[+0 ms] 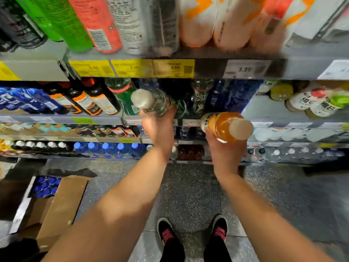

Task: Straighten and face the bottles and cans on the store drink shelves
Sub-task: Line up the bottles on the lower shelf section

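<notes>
Currently both full: left hand (pixel 158 127) wrapped round clear bottle (pixel 151 102), right hand (pixel 224 146) round amber bottle (pixel 224 126), both off shelf (pixel 62 119), caps toward camera. Probably heavy, stiff, slick plastic; best gripped mid-body.

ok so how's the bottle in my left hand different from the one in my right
The left hand holds a clear bottle; the right hand holds an orange bottle. The clear bottle's cap points up-left, the orange bottle's cap down-right. The orange bottle sits lower in view. Both have pale caps and are off the shelf.
</notes>
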Action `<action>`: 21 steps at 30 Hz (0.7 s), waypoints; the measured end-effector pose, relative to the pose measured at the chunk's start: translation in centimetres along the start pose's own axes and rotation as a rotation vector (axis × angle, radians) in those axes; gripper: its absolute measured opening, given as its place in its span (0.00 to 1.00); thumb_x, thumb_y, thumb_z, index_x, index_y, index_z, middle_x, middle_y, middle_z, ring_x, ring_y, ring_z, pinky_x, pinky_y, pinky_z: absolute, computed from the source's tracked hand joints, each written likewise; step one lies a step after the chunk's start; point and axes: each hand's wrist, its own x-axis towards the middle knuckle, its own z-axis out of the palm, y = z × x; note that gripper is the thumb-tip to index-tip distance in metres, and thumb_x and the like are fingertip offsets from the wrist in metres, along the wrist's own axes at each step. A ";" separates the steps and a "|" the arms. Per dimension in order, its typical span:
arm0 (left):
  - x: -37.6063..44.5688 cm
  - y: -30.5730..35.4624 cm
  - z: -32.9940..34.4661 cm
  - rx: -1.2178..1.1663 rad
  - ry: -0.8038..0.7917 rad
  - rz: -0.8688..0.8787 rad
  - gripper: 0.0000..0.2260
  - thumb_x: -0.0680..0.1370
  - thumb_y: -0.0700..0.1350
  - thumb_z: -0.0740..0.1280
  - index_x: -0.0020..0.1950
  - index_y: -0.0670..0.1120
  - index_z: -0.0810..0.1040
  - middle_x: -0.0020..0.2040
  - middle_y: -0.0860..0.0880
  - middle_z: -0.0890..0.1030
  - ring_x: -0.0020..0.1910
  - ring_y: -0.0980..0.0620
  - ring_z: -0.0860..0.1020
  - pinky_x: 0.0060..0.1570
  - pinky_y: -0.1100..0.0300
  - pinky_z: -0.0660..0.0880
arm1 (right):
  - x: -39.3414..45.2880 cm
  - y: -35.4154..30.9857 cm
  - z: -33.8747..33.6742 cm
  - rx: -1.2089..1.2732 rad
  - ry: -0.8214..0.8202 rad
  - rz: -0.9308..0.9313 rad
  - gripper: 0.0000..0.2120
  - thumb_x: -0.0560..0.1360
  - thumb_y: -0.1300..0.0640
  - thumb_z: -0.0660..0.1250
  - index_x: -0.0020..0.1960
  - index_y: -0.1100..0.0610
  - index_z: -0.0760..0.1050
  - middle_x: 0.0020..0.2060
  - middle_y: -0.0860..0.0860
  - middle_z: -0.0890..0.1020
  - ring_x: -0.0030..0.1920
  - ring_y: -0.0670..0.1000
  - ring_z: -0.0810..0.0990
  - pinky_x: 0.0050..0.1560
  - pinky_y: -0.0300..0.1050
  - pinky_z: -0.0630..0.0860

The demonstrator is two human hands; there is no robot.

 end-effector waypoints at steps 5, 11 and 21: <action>0.6 -1.1 3.0 0.154 0.077 -0.076 0.32 0.70 0.45 0.79 0.69 0.39 0.70 0.54 0.43 0.81 0.47 0.50 0.81 0.52 0.51 0.82 | 3.0 0.6 -4.0 -0.025 0.031 -0.031 0.41 0.66 0.52 0.81 0.72 0.56 0.63 0.51 0.32 0.68 0.53 0.32 0.68 0.51 0.13 0.58; 1.7 -1.7 6.2 0.223 0.168 -0.016 0.34 0.66 0.37 0.81 0.69 0.37 0.70 0.55 0.46 0.78 0.55 0.50 0.79 0.50 0.73 0.72 | 6.3 1.2 -7.9 -0.020 0.094 -0.036 0.41 0.67 0.52 0.80 0.73 0.59 0.64 0.61 0.47 0.74 0.60 0.42 0.72 0.54 0.14 0.58; 3.0 -3.0 7.1 0.513 0.066 0.140 0.27 0.66 0.47 0.79 0.61 0.41 0.76 0.56 0.47 0.83 0.53 0.50 0.81 0.55 0.64 0.72 | 11.8 1.3 -10.3 -0.012 0.104 -0.087 0.42 0.67 0.48 0.80 0.73 0.57 0.62 0.59 0.46 0.74 0.57 0.39 0.72 0.55 0.17 0.60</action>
